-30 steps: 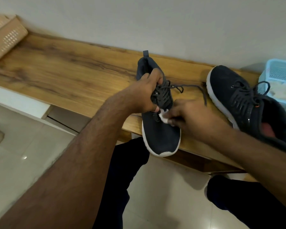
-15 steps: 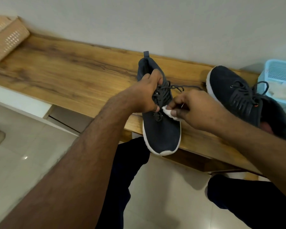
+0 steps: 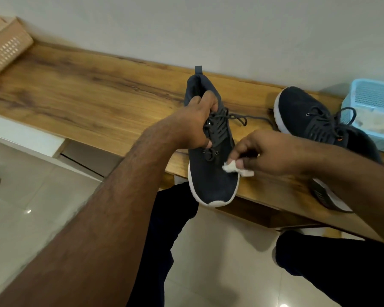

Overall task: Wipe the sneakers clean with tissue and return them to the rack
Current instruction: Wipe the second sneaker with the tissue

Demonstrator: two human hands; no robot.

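Fingers (image 3: pixel 238 161) beside second sneaker (image 3: pixel 315 120), basket (image 3: pixel 375 103)

1. Left arm: bare forearm, extended from the lower left up toward centre frame.
2. Left hand (image 3: pixel 194 127): fingers curled in a grip around the collar and laced part of a dark sneaker (image 3: pixel 211 173); thumb lies on the near side by the laces, knuckles face the camera.
3. Right arm: bare forearm, entering from the right edge and angled leftward.
4. Right hand (image 3: pixel 268 151): back of hand upward, fingertips pinching a small white tissue (image 3: pixel 231 167), held against the sneaker's forefoot.
5. Legs: both in dark trousers, visible below the worktop (image 3: pixel 87 103).
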